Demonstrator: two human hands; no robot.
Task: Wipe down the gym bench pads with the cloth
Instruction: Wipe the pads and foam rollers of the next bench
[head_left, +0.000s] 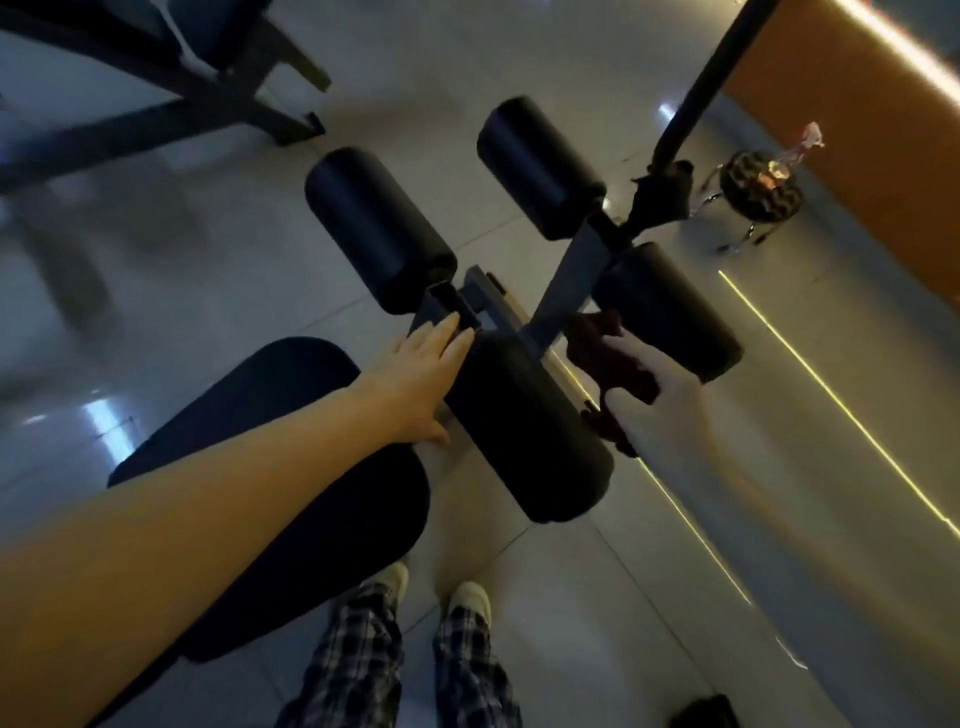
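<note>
Head view: left hand (423, 371) lies flat, fingers straight, on the metal frame (571, 280) beside the near roller pad (524, 426). Right hand (662, 410), blurred, grips a dark red cloth (605, 353) between that pad and the right roller pad (670, 312).

open: floor (805, 441) right of rollers | tight: gap between near roller (530, 426) and right roller (670, 312), frame bar (571, 291) and cloth (597, 343) in it

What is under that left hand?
The left hand lies flat on the grey frame, with its fingertips at the frame's joint, right beside the near roller. Whatever sits directly beneath the palm is covered and cannot be seen.
</note>
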